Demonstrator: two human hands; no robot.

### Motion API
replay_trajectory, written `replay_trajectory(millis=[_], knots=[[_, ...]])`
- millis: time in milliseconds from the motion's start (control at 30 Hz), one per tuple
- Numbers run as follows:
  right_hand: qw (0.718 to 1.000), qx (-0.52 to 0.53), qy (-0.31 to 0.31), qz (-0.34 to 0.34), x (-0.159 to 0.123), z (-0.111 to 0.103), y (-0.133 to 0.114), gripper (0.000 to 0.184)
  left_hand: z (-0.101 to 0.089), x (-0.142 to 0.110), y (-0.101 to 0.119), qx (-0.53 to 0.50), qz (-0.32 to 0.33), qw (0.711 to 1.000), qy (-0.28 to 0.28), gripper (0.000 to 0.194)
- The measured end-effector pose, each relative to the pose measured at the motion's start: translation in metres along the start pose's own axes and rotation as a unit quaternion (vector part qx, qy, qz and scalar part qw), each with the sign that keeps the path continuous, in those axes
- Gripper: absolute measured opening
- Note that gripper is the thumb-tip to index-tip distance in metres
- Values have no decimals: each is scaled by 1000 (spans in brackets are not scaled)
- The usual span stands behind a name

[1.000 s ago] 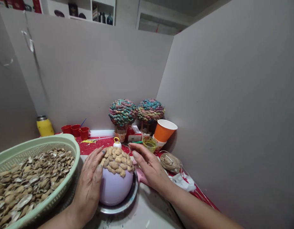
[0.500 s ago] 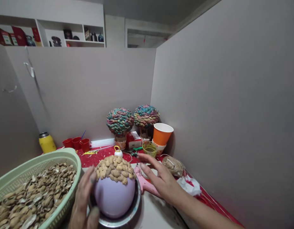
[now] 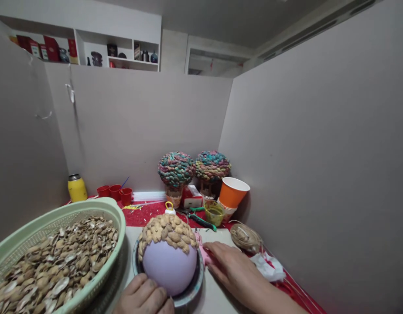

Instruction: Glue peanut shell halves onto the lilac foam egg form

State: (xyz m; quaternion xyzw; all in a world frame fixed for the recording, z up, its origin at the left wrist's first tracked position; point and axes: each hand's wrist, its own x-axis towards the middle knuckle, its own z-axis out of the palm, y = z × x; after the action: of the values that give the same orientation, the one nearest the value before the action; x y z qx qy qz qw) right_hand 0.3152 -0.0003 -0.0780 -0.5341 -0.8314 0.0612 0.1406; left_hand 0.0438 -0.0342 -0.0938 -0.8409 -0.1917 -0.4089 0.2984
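Note:
A lilac ball (image 3: 169, 270), its top covered with glued peanut shells (image 3: 170, 231), rests in a round metal bowl (image 3: 198, 279). My left hand (image 3: 145, 296) is at the bowl's near left rim, its fingers curled in; what they hold, if anything, is hidden. To the right of the bowl my right hand (image 3: 230, 266) is closed around a pink hot glue gun (image 3: 205, 256), most of which the hand covers. A green plastic basket (image 3: 118, 218) full of loose peanut shell halves (image 3: 67, 257) stands at the left.
Behind the ball are two colourful shell-covered trees (image 3: 175, 169), green-handled pliers (image 3: 203, 222), a yellow-green cup (image 3: 213, 213) and an orange bucket (image 3: 234, 192). A twine coil (image 3: 246, 237) and white tissue (image 3: 268, 267) lie at the right. Red cups (image 3: 115, 192) and a yellow jar (image 3: 77, 188) stand back left.
My left hand has moved from the ball's left side to its near front, and its fingers have curled. My right hand has lowered and closed on the hot glue gun. The view has shifted.

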Motion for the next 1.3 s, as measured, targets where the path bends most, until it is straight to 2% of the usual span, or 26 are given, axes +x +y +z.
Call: replay_trajectory(millis=[200, 367, 500, 600, 667, 700, 733, 767, 800, 833, 900, 967, 1067, 1200, 1300], knots=[[999, 20, 31, -11, 0, 14, 5, 29, -7, -2, 2, 3, -4, 1000, 11, 30], [997, 27, 60, -31, -4, 16, 9, 27, -19, 1, -4, -73, 6, 997, -18, 34], [997, 22, 77, -20, -13, -6, 13, 27, -25, 2, -2, -116, -11, 992, -52, 33], [987, 53, 148, 10, -22, -37, 13, 29, -29, 3, 2, -130, -1, 990, -61, 29], [959, 154, 234, 38, -29, -57, 8, 33, -31, 3, 5, -128, 2, 990, -63, 28], [927, 239, 284, 52, -33, -64, 4, 39, -31, 3, 6, -125, 2, 990, -62, 28], [882, 316, 344, 67, -37, -68, -1, 48, -32, 2, 7, -120, 2, 991, -61, 28], [847, 371, 372, 85, -41, -69, -6, 55, -32, 2, 8, -114, 3, 992, -61, 28], [831, 403, 369, 105, -45, -66, -12, 54, -31, 1, 8, -107, 4, 992, -62, 27], [840, 422, 321, 117, -49, -60, -17, 48, -31, 0, 9, -99, 5, 993, -65, 26], [829, 478, 259, 131, -54, -45, -28, 40, -29, -1, 10, -88, 9, 994, -66, 24], [825, 501, 232, 123, -53, -33, -38, 37, -26, -3, 11, -83, 16, 995, -60, 23], [819, 498, 265, 102, -42, -36, -53, 34, -22, -4, 13, -79, 27, 996, -42, 22], [793, 539, 281, 48, -27, -50, -73, 27, -17, -4, 16, -68, 27, 997, 3, 20], [782, 572, 248, 21, -25, -32, -80, 26, -12, -4, 16, -59, 16, 998, 20, 19]])
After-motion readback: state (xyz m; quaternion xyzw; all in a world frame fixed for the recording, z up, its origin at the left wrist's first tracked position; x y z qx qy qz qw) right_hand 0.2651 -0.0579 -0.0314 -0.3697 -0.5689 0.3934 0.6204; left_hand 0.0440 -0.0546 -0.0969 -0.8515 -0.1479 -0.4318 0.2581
